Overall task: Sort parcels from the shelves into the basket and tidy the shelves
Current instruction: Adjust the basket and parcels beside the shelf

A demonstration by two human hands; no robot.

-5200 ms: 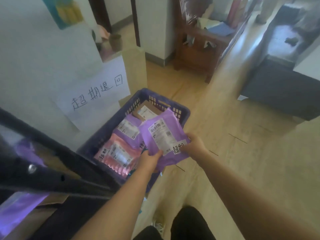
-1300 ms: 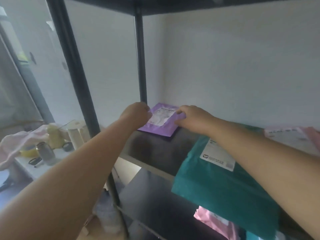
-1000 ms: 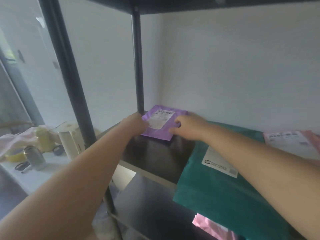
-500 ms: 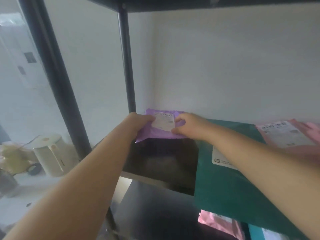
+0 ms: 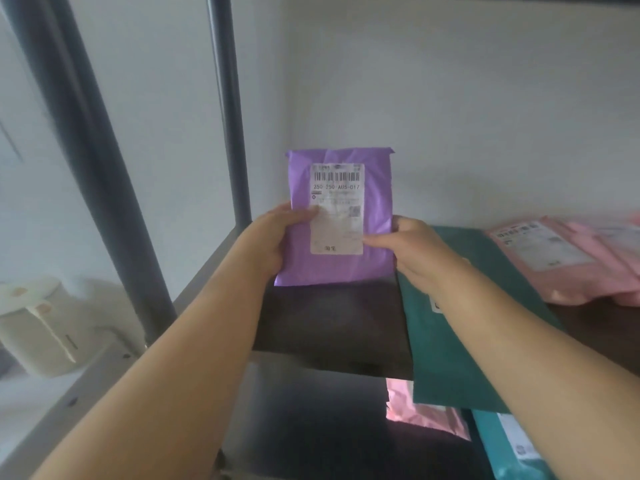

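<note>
At parcel [image 5: 341,268] edges, left hand [image 5: 268,242], right hand [image 5: 410,249] pinch.

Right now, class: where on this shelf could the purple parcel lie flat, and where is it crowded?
Bare: the dark shelf board below the purple parcel, between the rear post and the green parcel. Crowded: rightward, where pink parcels lie.

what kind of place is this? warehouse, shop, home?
Likely a small parcel storage room: black metal shelf rack, green mailer and labelled pink mailers lying on it, and a barcoded purple mailer held by left hand and right hand.
</note>
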